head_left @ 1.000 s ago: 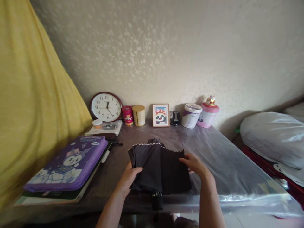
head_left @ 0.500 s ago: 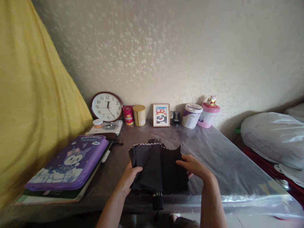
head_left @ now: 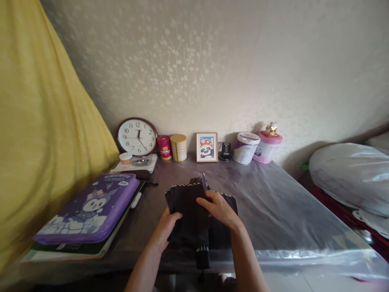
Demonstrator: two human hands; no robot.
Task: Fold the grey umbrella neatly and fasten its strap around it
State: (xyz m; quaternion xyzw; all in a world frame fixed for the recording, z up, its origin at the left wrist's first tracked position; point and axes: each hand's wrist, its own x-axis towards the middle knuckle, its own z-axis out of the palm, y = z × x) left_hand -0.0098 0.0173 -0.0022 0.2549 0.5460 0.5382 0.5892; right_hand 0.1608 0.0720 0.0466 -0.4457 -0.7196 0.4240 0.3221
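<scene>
A black folding umbrella [head_left: 188, 202] lies collapsed on the table [head_left: 273, 211], its canopy spread flat and its short handle [head_left: 202, 256] pointing over the front edge toward me. My left hand [head_left: 165, 227] grips the canopy's left edge with the thumb on top. My right hand [head_left: 218, 207] lies over the middle of the canopy, its fingers curled over a fold of the fabric near the strap.
The table has a clear plastic cover. A purple cartoon case [head_left: 88, 209] sits on books at the left. Along the wall stand a clock [head_left: 136, 136], tins [head_left: 178, 147], a framed picture [head_left: 207, 147] and tubs [head_left: 246, 147]. A yellow curtain [head_left: 39, 142] hangs left; a bagged bundle [head_left: 349, 174] lies right.
My right hand has moved left from the canopy's right edge to its middle, folding the right flap of fabric inward. My left hand has stayed put.
</scene>
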